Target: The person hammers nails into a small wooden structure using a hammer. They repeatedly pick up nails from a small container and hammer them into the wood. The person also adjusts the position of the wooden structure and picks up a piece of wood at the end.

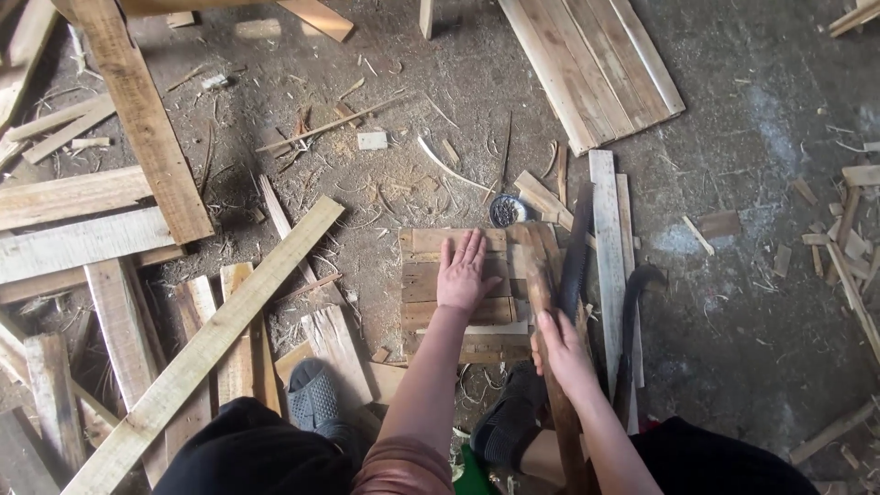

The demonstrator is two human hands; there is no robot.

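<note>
**Left palm pins the slat stack, right hand holds a wooden strip**

The left hand [466, 272] lies flat, fingers spread and released, on a small stack of short wooden slats [431, 307] resting on the sawdust-strewn floor [733, 302]. Its grip closes on nothing; it only presses down. The right hand [561, 353] is clenched around a long brown wooden strip [536, 266] that runs along the right edge of the stack, touching it or just beside it; which, I cannot tell. A dark saw-like blade [577, 252] and a pale narrow board [607, 247] lie just to the right, and a small round tin [506, 210] sits near the stack's far corner.

To do this well, I judge the palm should bear down over the middle of the stack so the slats do not slide apart, while the right hand keeps the strip square to the slat ends. Fingers are best kept back from the blade. A grey sandalled foot [313, 396] near the stack could steady it.
</note>
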